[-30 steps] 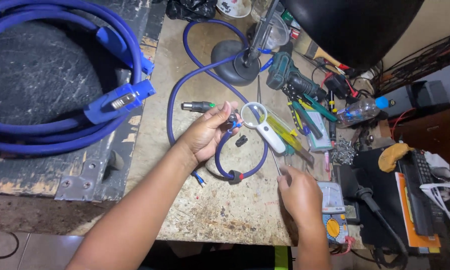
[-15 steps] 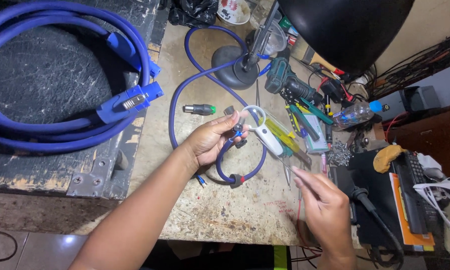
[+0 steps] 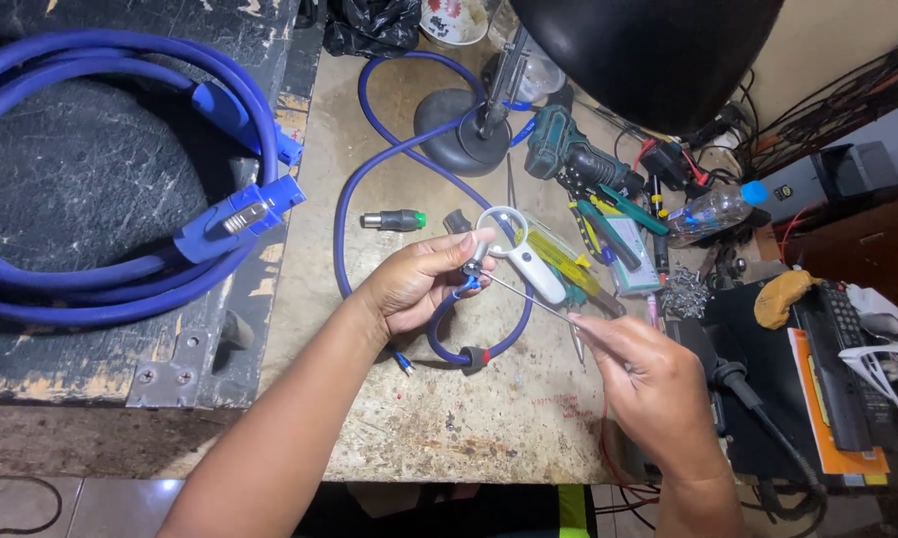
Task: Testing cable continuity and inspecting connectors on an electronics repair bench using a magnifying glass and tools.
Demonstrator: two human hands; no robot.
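Blue cable [image 3: 439, 179] loops across the middle of the worn, speckled workbench [image 3: 399, 428], running from the upper centre of the frame down in a curve to the left hand [image 3: 414, 284], which sits at the centre of the picture. The left hand's fingers are pinched around a small metal connector [image 3: 472, 265] at the cable's end, thumb and forefinger closed on it. From the lower right, the right hand [image 3: 648, 384] grips a thin metal wire or rod [image 3: 529, 299] between its closed fingertips, and the far tip of that rod meets the connector held in the left hand. Just beyond the connector lies a white-handled magnifying glass [image 3: 519, 249], flat on the bench. Left of it, near the cable's curve, rests a small cylindrical plug with a green tip [image 3: 394, 219]. At the upper centre stands the round dark base of a lamp [image 3: 459, 144], its big black shade [image 3: 648, 55] filling the top right. A thick coil of blue cable with a blue plug [image 3: 240, 219] lies on a dark surface in the upper left. A clutter of hand tools [image 3: 598, 224] and a clear plastic bottle [image 3: 708, 211] crowd the right of the bench.
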